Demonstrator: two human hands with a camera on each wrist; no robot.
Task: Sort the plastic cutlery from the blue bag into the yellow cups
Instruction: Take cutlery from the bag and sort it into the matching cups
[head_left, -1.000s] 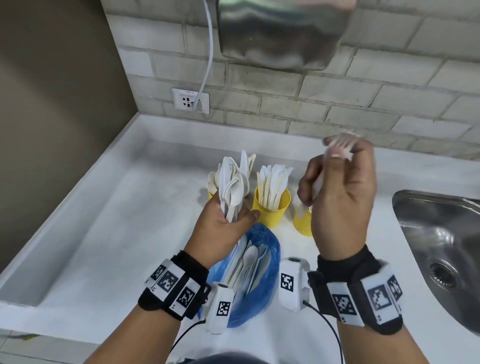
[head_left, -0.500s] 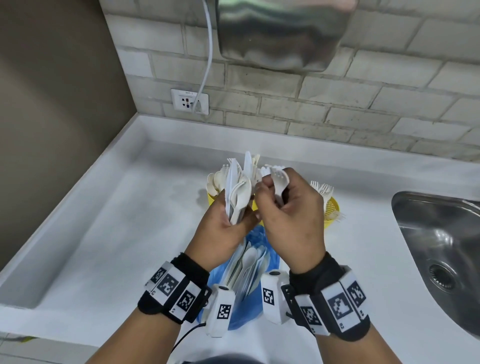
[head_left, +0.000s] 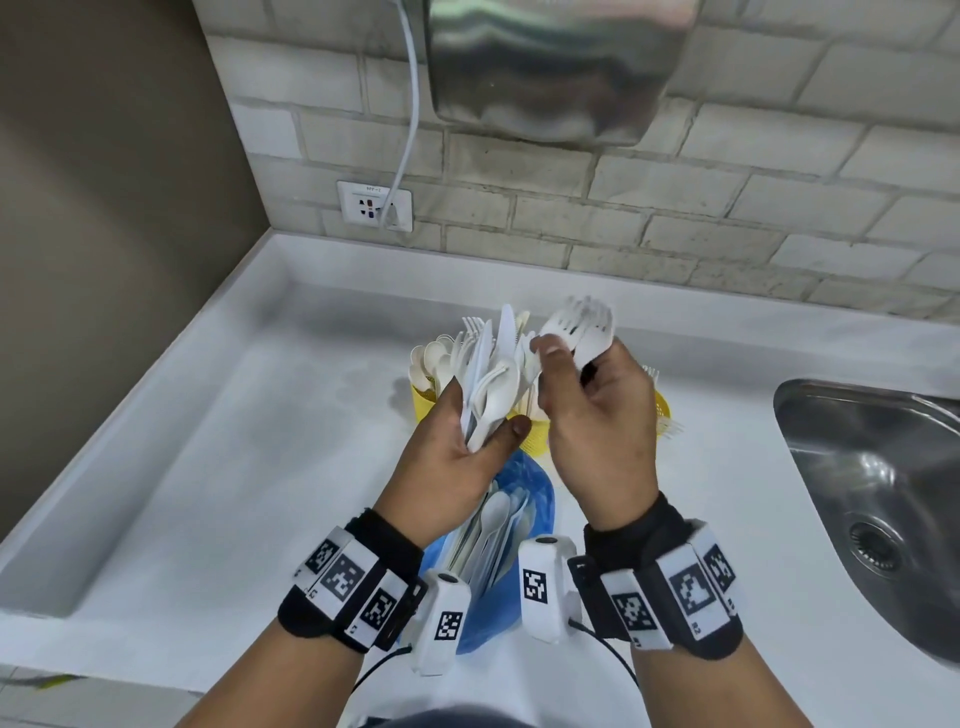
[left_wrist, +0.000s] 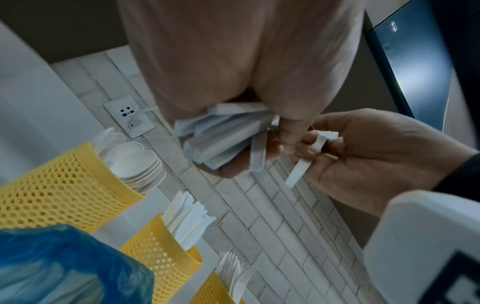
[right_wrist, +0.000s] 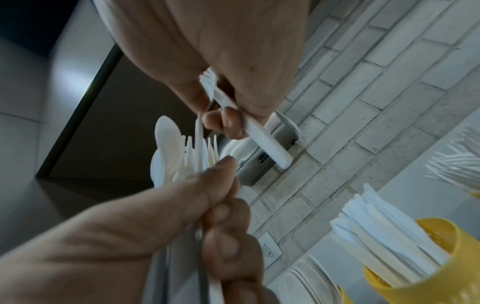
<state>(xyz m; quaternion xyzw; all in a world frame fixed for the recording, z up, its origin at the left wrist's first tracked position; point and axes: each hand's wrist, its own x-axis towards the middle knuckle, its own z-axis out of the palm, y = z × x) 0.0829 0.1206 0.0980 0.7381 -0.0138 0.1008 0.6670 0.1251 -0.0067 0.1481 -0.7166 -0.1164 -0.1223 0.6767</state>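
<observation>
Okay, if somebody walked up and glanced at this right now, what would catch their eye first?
Probably the left hand at the centre of the head view, gripping a fan of white plastic cutlery, with the right hand beside it pinching a single fork raised above the bundle. Just behind the hands stand the yellow cups, already holding spoons, knives and forks, and below the hands on the white counter lies the blue bag.

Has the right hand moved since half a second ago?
Yes. The right hand has shifted right and lifted a fork off the left hand's bundle, toward the sink.
</observation>
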